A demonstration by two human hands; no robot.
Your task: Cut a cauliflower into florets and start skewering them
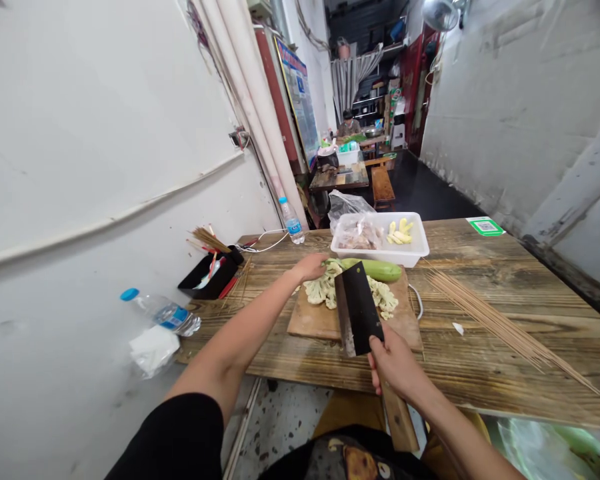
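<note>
My right hand (pixel 393 360) is closed round the cleaver (pixel 363 307) where its blade meets the wooden handle. The dark blade points up and away, over the front of the wooden cutting board (pixel 305 320). Cut cauliflower (pixel 320 288) lies on the board, partly hidden behind the blade, with more florets (pixel 384 298) on the right. My left hand (pixel 313 267) reaches to the board's far left corner, its fingers extended at the edge of the cauliflower; the fingertips are partly hidden. A pale green zucchini (pixel 377 269) lies along the back of the board.
Behind the board stands a white plastic tub (pixel 420 243) with bagged meat and yellow pieces. Bamboo skewers (pixel 490 313) lie on the right. On the left are a black box (pixel 210 277) and water bottles (pixel 293 223). A person (pixel 349 125) sits at a far table.
</note>
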